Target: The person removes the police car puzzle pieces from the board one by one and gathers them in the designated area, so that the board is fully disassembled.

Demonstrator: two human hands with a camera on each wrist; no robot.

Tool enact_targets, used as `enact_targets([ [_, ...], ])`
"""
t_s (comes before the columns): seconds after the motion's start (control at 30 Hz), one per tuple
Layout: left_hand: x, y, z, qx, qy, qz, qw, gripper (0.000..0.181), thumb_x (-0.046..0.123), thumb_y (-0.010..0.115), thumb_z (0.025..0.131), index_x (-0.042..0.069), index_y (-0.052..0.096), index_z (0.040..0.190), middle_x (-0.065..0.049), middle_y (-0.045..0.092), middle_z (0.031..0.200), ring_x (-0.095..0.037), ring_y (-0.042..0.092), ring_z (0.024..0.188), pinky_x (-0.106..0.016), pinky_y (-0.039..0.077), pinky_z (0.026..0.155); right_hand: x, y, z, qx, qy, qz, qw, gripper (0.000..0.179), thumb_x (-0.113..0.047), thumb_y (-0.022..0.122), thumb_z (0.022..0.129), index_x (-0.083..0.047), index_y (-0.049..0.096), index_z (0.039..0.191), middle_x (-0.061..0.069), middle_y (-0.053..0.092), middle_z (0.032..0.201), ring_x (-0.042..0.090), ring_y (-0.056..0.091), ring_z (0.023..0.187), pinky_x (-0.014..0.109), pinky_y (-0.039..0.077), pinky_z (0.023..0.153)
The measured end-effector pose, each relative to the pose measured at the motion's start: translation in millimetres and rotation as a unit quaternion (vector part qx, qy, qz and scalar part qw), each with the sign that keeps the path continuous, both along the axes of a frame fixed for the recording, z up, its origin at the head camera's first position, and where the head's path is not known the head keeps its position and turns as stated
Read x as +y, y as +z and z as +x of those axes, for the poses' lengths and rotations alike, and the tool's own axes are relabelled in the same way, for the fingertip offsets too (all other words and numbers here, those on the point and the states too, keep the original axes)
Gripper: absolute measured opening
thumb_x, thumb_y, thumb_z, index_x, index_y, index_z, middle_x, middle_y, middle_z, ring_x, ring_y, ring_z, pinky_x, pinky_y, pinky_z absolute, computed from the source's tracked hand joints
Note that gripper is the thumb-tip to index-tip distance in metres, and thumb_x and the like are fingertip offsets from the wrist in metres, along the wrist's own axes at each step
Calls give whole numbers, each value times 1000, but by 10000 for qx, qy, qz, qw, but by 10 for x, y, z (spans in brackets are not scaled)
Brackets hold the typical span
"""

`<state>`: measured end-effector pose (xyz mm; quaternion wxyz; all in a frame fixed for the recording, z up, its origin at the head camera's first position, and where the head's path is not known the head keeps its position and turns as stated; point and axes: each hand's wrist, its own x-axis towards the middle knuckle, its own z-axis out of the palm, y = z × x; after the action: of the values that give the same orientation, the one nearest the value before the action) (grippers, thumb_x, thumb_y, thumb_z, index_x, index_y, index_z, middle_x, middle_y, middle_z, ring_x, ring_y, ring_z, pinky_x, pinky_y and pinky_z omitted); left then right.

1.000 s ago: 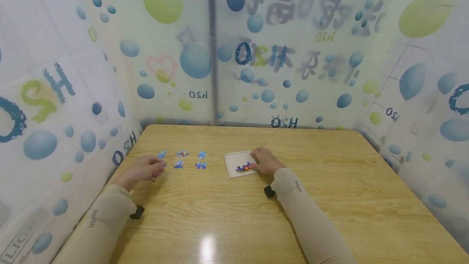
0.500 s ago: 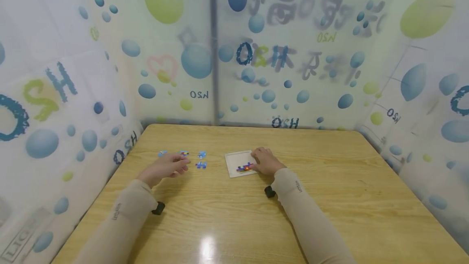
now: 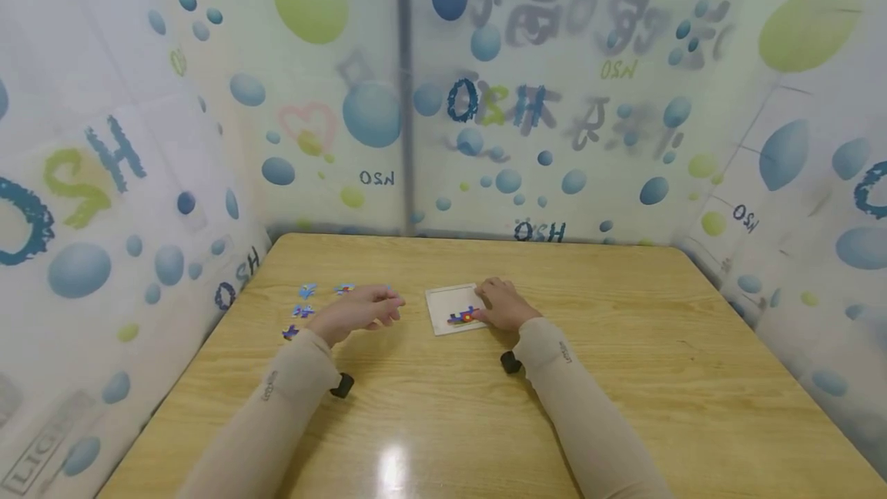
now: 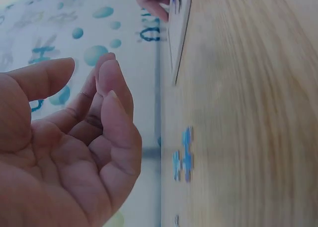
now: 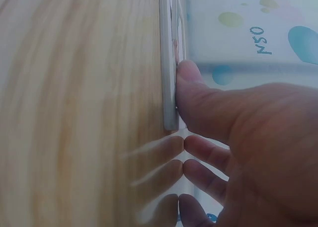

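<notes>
My left hand [image 3: 358, 309] hovers over the table among loose jigsaw pieces, its fingers loosely bent. In the left wrist view nothing lies between thumb and fingers. Blue jigsaw pieces [image 4: 187, 155] lie on the table beyond that hand; some are hidden under it in the head view. My right hand [image 3: 507, 305] rests at the right end of a pale flat puzzle tray [image 3: 443, 300]. Its thumb presses on the tray's edge, and several fingertips touch the table beside it; the index finger is hidden. Joined blue and red pieces [image 3: 462, 317] lie in the tray by the thumb.
More loose pieces lie left of the left hand: one at the back [image 3: 308, 290], one in the middle [image 3: 302, 312] and a dark one nearer [image 3: 290, 332]. The wooden table [image 3: 624, 376] is bounded by patterned curtains [image 3: 333, 206] behind and at both sides.
My left hand has moved right across the loose pieces, from their left side toward the tray. Pieces at the left are uncovered again. The right hand and tray stay put.
</notes>
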<state>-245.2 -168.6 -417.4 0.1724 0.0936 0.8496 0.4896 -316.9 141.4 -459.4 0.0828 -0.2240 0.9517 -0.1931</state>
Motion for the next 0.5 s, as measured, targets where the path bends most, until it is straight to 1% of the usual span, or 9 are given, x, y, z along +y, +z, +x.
enact_targets([
  [0.13,129,26,-46,48,-104,-29,9999,43,38,52,107,3,59,132,-11,67,115,-23,64,104,-47,51,98,-7,-11,-4,16,-23,31,10000,57,-33,66,100,-4,50,146,15,42,153,35,34,141,48,31,119],
  [0.33,287,43,-94,93,-204,123,9997,44,38,54,106,4,59,133,-10,67,114,-24,64,103,-47,52,97,-2,-7,4,38,12,2,10000,56,-31,66,100,-4,50,146,16,42,153,35,34,141,49,32,118],
  [0.43,371,26,-140,62,-239,143,9996,42,37,53,106,5,59,132,-9,68,112,-23,64,102,-46,52,96,0,4,9,63,55,-26,10000,55,-30,66,100,-3,51,145,17,42,153,36,35,140,50,32,118],
  [0.5,432,-4,-180,23,-241,144,9996,40,35,53,107,4,60,131,-8,69,110,-22,65,100,-45,53,94,-3,10,10,65,58,-25,10000,55,-30,66,100,-3,50,145,17,42,153,36,35,140,49,32,118],
])
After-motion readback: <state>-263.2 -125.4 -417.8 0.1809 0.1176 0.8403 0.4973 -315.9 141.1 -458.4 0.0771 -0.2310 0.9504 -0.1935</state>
